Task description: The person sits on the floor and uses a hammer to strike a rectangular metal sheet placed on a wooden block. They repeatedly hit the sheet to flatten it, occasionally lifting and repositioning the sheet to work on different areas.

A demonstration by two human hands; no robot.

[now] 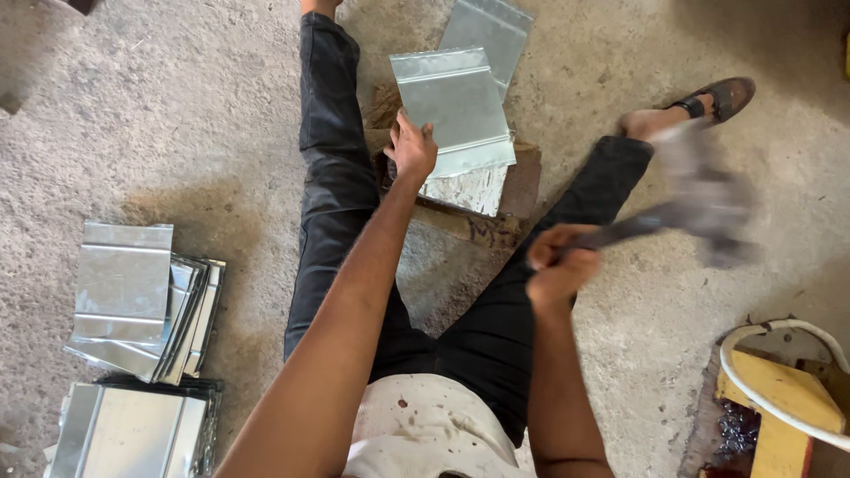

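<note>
The person sits on the concrete floor [177, 133] with legs spread, both bare arms stretched forward. The left hand [412, 149] reaches far out, palm down, fingers spread and pressing on the near left corner of a bent metal sheet [456, 106]; it is not curled round anything. The right hand [560, 264] sits nearer and to the right, fist closed tight round the handle of a hammer [699, 208], whose head is raised out to the right and blurred, well apart from the sheet.

The held sheet lies between the legs on a wooden block [496, 212], tilted a little, with a fold line across it. A second sheet [491, 31] lies just beyond it, partly under it, and a third shiny piece [469, 188] shows beneath its near edge on the block. So three sheets show at the block.

At the near left lie two stacks of sheets: the farther stack [133, 296], fanned out with several edges showing, and the nearer stack [128, 429], cut by the frame edge. Exact counts in them cannot be told.

One sandalled foot [699, 102] shows far right. At the near right corner stands a yellow wooden piece [784, 394] with a white hose [770, 372] looped about it
</note>
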